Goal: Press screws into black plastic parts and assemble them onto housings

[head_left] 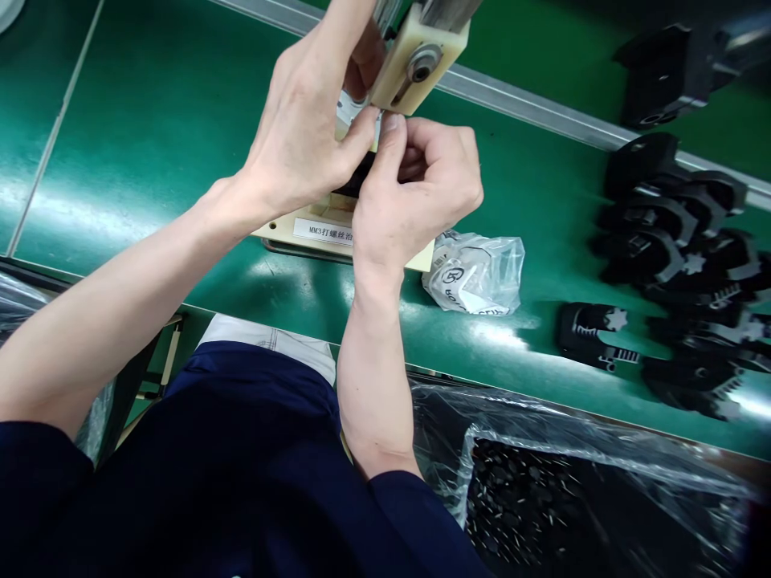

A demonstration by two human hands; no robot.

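Note:
Both my hands meet at a screw fixture, just under its cream block (415,68) with a round metal bolt. My left hand (304,124) reaches in from the left, thumb bent toward the middle; its other fingers curl partly hidden behind the block. My right hand (415,177) is closed, thumb pressed against the curled forefinger just beneath the block. What either hand pinches is too small or hidden to make out. Below them lies the fixture's cream base plate (283,229) with a printed white label (322,231). A black part (355,181) sits on it, mostly covered by my hands.
A clear plastic bag (475,273) lies right of the base. On the green table (530,225), one black part (593,333) lies near several similar ones (656,249) at the right. A plastic-lined box of small dark pieces (518,506) stands below the table edge.

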